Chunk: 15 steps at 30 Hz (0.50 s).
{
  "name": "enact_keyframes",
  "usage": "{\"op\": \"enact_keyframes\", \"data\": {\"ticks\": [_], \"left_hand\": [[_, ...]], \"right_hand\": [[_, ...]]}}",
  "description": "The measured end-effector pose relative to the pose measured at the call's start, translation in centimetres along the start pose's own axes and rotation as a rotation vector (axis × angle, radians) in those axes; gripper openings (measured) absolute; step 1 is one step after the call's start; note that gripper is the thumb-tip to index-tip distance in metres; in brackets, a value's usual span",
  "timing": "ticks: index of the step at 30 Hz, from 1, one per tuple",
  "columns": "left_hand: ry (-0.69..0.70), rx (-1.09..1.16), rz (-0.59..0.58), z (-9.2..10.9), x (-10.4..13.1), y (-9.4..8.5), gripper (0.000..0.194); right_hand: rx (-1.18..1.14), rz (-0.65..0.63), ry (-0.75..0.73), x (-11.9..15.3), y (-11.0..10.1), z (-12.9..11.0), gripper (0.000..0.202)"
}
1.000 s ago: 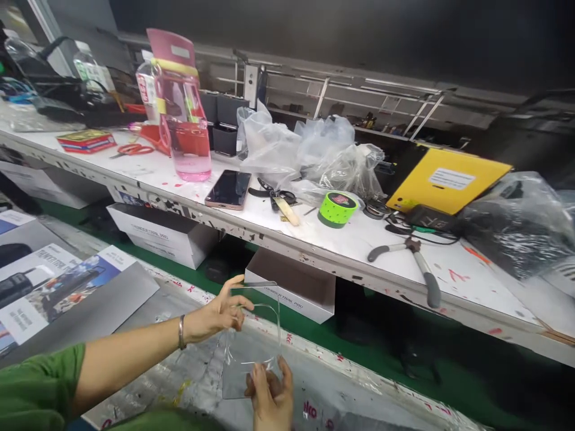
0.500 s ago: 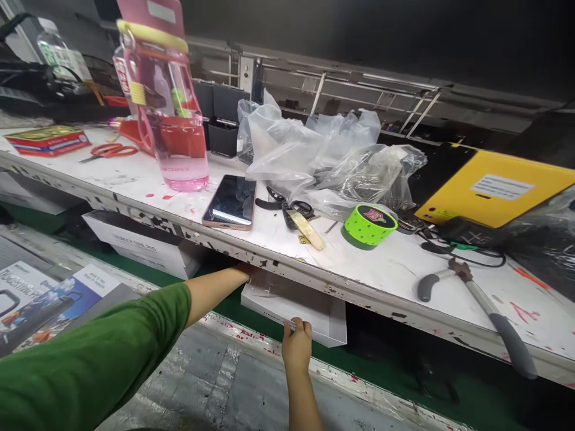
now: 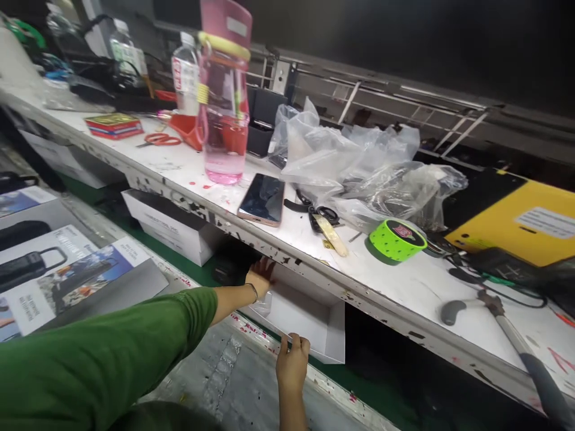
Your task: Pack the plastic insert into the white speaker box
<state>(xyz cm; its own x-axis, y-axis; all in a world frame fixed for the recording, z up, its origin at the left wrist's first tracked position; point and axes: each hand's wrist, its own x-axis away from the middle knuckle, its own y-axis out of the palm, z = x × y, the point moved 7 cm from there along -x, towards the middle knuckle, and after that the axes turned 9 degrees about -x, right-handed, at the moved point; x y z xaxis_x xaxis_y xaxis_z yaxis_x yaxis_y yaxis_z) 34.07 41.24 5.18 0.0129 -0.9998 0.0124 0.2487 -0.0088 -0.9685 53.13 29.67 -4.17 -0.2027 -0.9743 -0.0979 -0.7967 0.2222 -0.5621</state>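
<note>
White open box (image 3: 309,317): under the front edge of the worktop (image 3: 404,281), tilted, open side up. Right hand (image 3: 291,362): fingers (image 3: 299,342) hooked over the near rim, gripping it. Left hand (image 3: 259,276): at the far left corner of the box, beneath the worktop edge, touching a clear plastic piece (image 3: 265,304); grip not discernible. On the worktop above: phone (image 3: 261,199), scissors (image 3: 317,211), green tape roll (image 3: 397,238), pink bottle (image 3: 223,102), plastic bags (image 3: 359,167).

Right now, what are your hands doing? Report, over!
Left hand inside the white box, under the shelf edge. Right hand gripping the box's near rim. Shelf hangs low over the box, over.
</note>
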Motion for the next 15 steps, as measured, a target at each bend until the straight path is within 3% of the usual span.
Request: {"op": "enact_keyframes", "data": {"ticks": [4,8,11,15], "left_hand": [[0.119,-0.007,-0.025,-0.6,3.0,-0.2,0.070],[0.378,-0.008,-0.200,0.7,5.5,0.2,0.057],[0.477,0.005,-0.340,1.7,5.4,-0.5,0.056],[0.530,0.096,-0.544,2.4,4.0,-2.9,0.079]], "right_hand": [[0.052,-0.088,-0.014,-2.2,0.0,-0.4,0.047],[0.109,-0.147,-0.042,-4.0,-1.0,-2.4,0.048],[0.160,-0.159,-0.053,-5.0,-3.1,-4.9,0.043],[0.253,-0.222,0.041,-7.2,-6.7,-9.0,0.034]]}}
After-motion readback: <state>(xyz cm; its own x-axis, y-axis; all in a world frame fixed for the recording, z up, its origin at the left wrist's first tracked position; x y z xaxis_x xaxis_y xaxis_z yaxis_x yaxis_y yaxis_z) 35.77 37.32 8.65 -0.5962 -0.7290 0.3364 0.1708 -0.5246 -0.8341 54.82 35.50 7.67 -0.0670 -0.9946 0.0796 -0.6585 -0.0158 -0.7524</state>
